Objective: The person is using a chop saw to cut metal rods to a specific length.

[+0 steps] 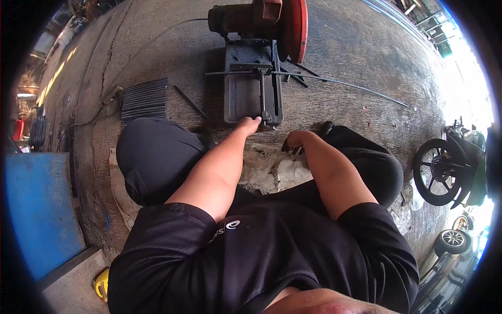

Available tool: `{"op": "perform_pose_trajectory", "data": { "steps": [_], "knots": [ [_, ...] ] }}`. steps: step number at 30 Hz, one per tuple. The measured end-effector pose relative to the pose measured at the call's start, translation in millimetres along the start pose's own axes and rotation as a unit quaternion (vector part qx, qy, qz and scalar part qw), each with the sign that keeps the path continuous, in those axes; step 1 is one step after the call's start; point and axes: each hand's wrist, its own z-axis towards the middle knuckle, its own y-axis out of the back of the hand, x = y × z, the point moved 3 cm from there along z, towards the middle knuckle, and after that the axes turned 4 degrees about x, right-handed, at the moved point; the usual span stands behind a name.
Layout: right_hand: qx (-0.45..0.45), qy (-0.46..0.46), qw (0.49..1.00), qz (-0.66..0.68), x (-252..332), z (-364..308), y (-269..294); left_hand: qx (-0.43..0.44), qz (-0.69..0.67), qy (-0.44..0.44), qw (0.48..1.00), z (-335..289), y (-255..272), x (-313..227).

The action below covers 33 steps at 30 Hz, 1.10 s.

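In front of me stands a cut-off saw with a red blade guard and a dark metal base. A long thin metal rod lies across the base, passing through the clamp, and sticks out far to the right. My left hand is closed at the near end of the base, on the handle of the clamp screw; its fingers are partly hidden. Over the cloth between my knees hangs my right hand, with dark fingers apart and pointing down, holding nothing.
Left of the saw lies a neat row of cut rods, with one loose rod beside it. Several short dark rods lie behind the long one. A blue panel, a yellow tape measure and a motorcycle flank me.
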Motion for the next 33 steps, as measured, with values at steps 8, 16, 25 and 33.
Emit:
{"op": "perform_pose_trajectory", "data": {
  "steps": [8,16,25,33],
  "knots": [
    [-0.178,0.070,0.971,0.146,-1,22,29,0.114,0.018,-0.038,0.993,11,-17,-1],
    [-0.193,0.031,0.979,0.052,-7,30,31,0.073,0.155,0.036,0.985,7,-4,4],
    [-0.012,0.220,0.925,0.310,21,-9,13,-0.078,0.039,0.136,0.987,-10,21,2],
    [0.115,0.239,0.885,0.382,19,-25,7,-0.023,-0.065,-0.002,0.998,22,7,8]
  ]
}}
